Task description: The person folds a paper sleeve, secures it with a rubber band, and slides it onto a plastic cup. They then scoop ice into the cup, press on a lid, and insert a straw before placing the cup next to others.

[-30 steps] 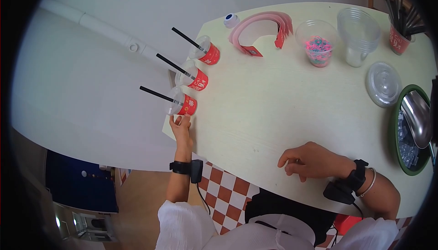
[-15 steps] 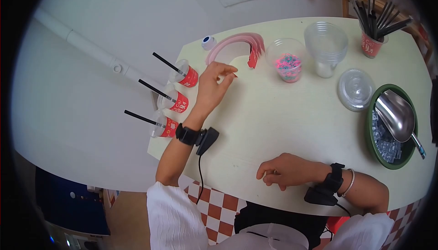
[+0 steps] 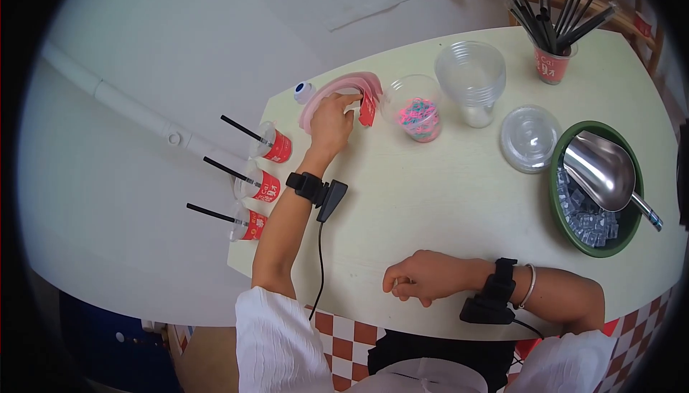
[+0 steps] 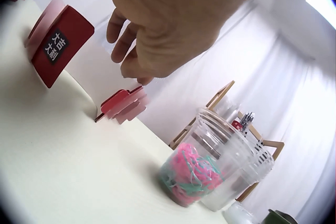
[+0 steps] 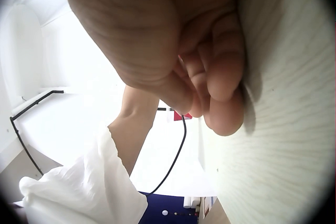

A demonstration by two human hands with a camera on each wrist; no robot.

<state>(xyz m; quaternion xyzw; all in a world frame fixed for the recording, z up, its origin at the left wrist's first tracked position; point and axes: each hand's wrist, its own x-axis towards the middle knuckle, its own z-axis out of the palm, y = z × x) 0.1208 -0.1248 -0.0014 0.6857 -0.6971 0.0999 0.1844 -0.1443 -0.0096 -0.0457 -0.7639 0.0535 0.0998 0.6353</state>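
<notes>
A nested stack of curved pink paper sleeves (image 3: 357, 82) with red ends stands on the table. My left hand (image 3: 332, 126) is at the stack, its fingers bent over the sleeves near the right end. In the left wrist view, the left hand (image 4: 168, 27) hangs just above the red end tabs (image 4: 118, 103), its fingers loosely bent; a red panel with white characters (image 4: 63, 45) stands at left. Whether a fingertip touches the paper is unclear. My right hand (image 3: 427, 278) rests on the table near its front edge, fingers loosely curled (image 5: 223, 77) and holding nothing.
Three lidded cups with black straws (image 3: 278, 147) stand along the left edge. Behind and right are a cup of pink and green bits (image 3: 419, 119), stacked clear cups (image 3: 470, 77), lids (image 3: 530, 139), a straw cup (image 3: 551, 65), and a green bowl (image 3: 556, 206) with a metal scoop (image 3: 601, 170).
My left hand has moved from the nearest straw cup across to the pink sleeves. The right hand stays on the table. The head view has shifted to the right.
</notes>
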